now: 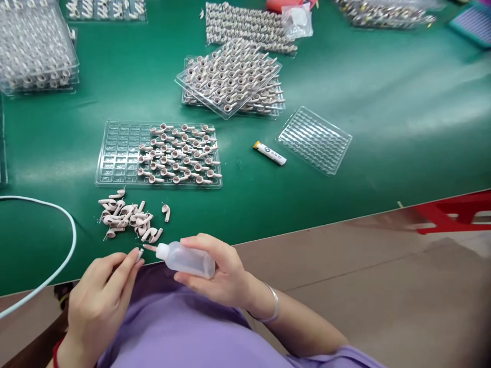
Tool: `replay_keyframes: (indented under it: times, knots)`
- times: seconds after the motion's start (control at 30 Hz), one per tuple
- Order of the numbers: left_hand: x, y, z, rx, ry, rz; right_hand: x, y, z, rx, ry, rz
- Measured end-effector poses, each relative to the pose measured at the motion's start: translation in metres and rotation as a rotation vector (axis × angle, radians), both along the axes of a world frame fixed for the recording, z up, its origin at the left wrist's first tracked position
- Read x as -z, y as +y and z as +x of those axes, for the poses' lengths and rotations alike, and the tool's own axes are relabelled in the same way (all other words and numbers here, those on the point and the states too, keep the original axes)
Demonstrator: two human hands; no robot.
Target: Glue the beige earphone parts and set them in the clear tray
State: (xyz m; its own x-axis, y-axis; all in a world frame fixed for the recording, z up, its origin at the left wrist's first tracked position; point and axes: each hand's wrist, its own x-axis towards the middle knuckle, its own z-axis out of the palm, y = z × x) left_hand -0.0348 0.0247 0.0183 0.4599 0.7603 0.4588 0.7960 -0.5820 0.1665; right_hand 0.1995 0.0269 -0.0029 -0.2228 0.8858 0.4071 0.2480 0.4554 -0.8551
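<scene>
My right hand [220,273] is closed around a small clear squeeze bottle [187,259] with its nozzle pointing left. My left hand [102,296] pinches a small pale part [140,252] between its fingertips, right at the nozzle tip. Both hands are at the near edge of the green table [345,92]. Just beyond them lies a loose pile of pinkish earbud-shaped parts [128,219]. Behind the pile sits a clear tray [118,153], its right half filled with the same parts.
Stacked filled trays [230,76] stand mid-table and more [36,48] at the far left. An empty clear tray [313,139] and a white lighter [269,153] lie to the right. A white cable [65,214] curves at the left. A red stool [456,209] stands at the right.
</scene>
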Motion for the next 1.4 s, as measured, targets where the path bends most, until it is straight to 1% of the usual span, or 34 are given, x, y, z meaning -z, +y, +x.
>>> replay_keyframes:
  times: [0.1, 0.23, 0.6, 0.9, 1.23, 1.4]
  knots:
    - [0.0023, -0.0019, 0.0003, -0.023, -0.036, -0.029, 0.0002, 0.0006, 0.001, 0.0, -0.058, 0.111]
    - [0.0039, -0.0031, 0.001, -0.048, -0.045, -0.024, 0.0009, -0.0002, 0.0031, 0.017, -0.115, 0.154]
    - [0.0053, -0.006, 0.0028, -0.079, -0.037, -0.049, 0.0058, -0.002, 0.0022, 0.008, -0.133, 0.152]
    - [0.0024, -0.0061, 0.0029, -0.074, -0.038, -0.043, 0.005, -0.002, 0.0023, 0.002, -0.133, 0.145]
    - [0.0034, -0.0057, 0.0033, -0.084, -0.044, -0.071, 0.0045, -0.0018, 0.0022, -0.001, -0.145, 0.136]
    - [0.0036, -0.0054, 0.0024, -0.087, -0.047, -0.055, 0.0052, -0.0022, 0.0027, 0.0, -0.143, 0.14]
